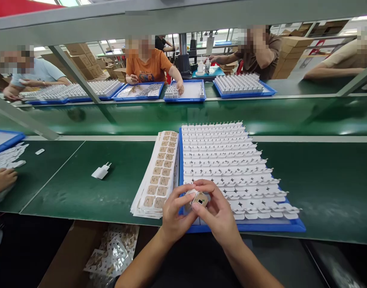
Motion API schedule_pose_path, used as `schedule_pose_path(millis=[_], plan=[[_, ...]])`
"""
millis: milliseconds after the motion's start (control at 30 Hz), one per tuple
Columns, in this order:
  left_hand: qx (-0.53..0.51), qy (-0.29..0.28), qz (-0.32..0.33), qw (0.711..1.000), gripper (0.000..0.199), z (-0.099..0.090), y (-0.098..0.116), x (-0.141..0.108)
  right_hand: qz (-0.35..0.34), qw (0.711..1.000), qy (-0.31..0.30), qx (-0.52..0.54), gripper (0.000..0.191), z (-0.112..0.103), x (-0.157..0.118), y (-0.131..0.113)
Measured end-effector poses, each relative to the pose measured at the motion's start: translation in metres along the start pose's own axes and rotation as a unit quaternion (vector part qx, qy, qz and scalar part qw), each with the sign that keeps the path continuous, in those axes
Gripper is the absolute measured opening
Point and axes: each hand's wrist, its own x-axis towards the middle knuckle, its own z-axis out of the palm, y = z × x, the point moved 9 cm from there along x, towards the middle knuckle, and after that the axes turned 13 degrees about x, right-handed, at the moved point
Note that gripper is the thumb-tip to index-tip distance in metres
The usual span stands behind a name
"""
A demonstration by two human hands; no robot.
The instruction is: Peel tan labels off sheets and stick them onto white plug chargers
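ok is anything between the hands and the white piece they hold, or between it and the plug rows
Nothing visible besides fingers: the left hand and right hand touch the white piece directly, and their fingers curl between it and the plug rows in the blue tray.

From my remote post I find a factory assembly floor: long green surface [327, 180], blue tray [273, 227] of identical white plug units [219, 154] in rows, co-workers [149, 66] opposite, cartons [81, 58] stacked behind.
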Motion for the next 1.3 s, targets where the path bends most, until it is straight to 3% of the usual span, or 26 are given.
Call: schedule_pose_path(millis=[167,433,733,1000,1300], plan=[[0.032,0.010,0.045,0.998,0.053,-0.002,0.010,0.001,-0.025,0.998,0.019,0.060,0.010,-0.002,0.001,0.000],[0.039,0.016,0.050,0.998,0.047,-0.002,0.010,0.002,0.010,0.996,0.029,0.080,0.013,-0.007,0.001,0.008],[0.068,0.014,0.106,0.992,0.044,-0.002,0.020,0.005,-0.005,0.995,0.026,0.096,0.013,-0.005,-0.002,0.004],[0.057,0.011,0.100,0.993,0.051,-0.003,0.015,-0.001,0.003,0.996,0.021,0.087,0.017,-0.005,-0.001,0.004],[0.067,0.014,0.126,0.990,0.045,-0.006,0.022,0.002,0.013,0.995,0.027,0.100,0.017,-0.004,0.002,0.004]])
